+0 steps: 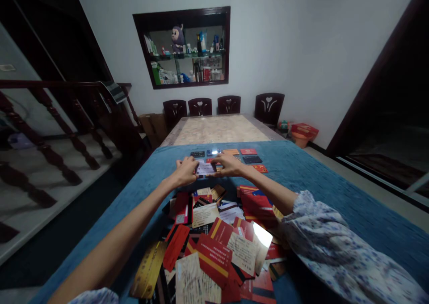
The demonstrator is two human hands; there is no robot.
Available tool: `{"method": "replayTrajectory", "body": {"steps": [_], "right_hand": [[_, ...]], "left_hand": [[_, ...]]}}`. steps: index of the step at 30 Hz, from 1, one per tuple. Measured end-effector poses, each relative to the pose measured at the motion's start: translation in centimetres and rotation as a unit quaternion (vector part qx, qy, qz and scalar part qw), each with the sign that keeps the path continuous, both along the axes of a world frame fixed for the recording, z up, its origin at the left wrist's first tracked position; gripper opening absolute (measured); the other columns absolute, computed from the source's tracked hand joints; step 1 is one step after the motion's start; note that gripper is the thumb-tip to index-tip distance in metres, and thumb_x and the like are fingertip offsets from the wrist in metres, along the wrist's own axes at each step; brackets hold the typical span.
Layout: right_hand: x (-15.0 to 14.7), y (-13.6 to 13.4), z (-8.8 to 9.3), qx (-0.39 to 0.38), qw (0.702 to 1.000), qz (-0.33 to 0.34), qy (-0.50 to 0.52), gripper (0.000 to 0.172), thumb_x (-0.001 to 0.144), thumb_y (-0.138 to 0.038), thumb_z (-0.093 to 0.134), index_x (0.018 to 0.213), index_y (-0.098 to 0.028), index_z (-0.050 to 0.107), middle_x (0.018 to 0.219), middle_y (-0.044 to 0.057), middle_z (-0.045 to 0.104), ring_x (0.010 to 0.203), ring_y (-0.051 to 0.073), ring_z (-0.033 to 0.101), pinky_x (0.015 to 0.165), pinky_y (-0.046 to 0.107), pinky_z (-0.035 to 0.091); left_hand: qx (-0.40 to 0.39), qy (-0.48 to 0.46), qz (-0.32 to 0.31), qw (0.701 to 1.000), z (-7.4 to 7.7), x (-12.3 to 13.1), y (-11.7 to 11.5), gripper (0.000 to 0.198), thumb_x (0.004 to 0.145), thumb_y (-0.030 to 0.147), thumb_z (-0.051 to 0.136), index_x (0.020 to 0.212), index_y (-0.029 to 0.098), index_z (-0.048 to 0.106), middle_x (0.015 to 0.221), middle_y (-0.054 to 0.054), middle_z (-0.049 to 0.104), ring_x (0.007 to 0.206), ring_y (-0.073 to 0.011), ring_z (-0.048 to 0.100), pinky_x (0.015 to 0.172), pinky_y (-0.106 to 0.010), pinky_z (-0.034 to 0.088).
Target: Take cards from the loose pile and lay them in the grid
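Observation:
Between my two hands is a whitish plastic card [205, 167], held by its short ends just over the cloth. My left hand [186, 170] pinches its left end, and my right hand [226, 165] grips the right end. Cards lie in rough rows around and beyond my hands: a black card [197, 154], an orange card [231, 152], a red card [248, 151], a dark card [252, 159] and a red-orange card [260, 168]. Some cards in these rows are partly hidden by my fingers. Nearer to me spreads a loose heap of cards [214, 255], mostly red, gold and white.
A blue cloth [144, 179] covers the near part of the long table [221, 127]. Several dark chairs [269, 107] stand at the far end. A wall niche [187, 47] holds bottles and a plush toy. A wooden railing [50, 138] runs along the left.

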State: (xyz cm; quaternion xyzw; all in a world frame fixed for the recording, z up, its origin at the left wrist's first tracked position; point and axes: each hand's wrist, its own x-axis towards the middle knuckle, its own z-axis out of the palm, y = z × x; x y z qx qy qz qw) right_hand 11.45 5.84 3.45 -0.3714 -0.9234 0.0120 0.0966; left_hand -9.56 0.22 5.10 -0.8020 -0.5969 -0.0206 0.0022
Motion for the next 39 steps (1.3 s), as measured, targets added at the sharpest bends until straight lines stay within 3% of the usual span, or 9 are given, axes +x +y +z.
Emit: {"method": "replayTrajectory", "body": {"steps": [8,18,27,39], "right_hand": [[-3.5,2.0,1.0,-0.005,0.999,-0.021,-0.03,0.043,0.08,-0.048,0.072,0.114,-0.022,0.07,0.121,0.011,0.062,0.113,0.031,0.05,0.077,0.031,0.039],[-6.3,5.1,0.6,-0.027,0.997,-0.044,-0.055,0.044,0.075,-0.04,0.074,0.116,-0.026,0.07,0.127,0.009,0.063,0.119,0.032,0.051,0.085,0.031,0.045],[-7.5,7.9,-0.4,-0.049,0.992,-0.065,-0.1,0.045,0.076,-0.039,0.072,0.12,-0.029,0.07,0.13,0.009,0.064,0.122,0.034,0.052,0.091,0.04,0.048],[-8.7,8.8,-0.8,-0.076,0.983,-0.075,-0.149,0.049,0.072,-0.035,0.074,0.12,-0.029,0.071,0.125,0.009,0.068,0.125,0.035,0.052,0.094,0.042,0.049]], "left_hand": [[0.014,0.004,0.026,1.0,-0.1,-2.9,2.5,0.037,0.079,0.026,0.062,0.115,0.019,0.066,0.128,-0.011,0.058,0.122,-0.0338,0.051,0.098,-0.049,0.044],[0.044,-0.01,0.015,0.999,-2.3,-5.6,7.3,0.035,0.071,0.02,0.065,0.106,0.016,0.07,0.117,-0.01,0.064,0.111,-0.0268,0.061,0.094,-0.032,0.05],[0.013,-0.021,0.018,1.0,-3.2,-5.5,10.2,0.031,0.067,0.018,0.066,0.097,0.013,0.073,0.107,-0.01,0.068,0.1,-0.0247,0.064,0.087,-0.028,0.052],[-0.069,-0.032,0.03,0.997,-4.1,-5.7,11.5,0.021,0.066,0.013,0.065,0.086,0.014,0.072,0.083,-0.004,0.069,0.086,-0.0205,0.064,0.073,-0.024,0.048]]}}
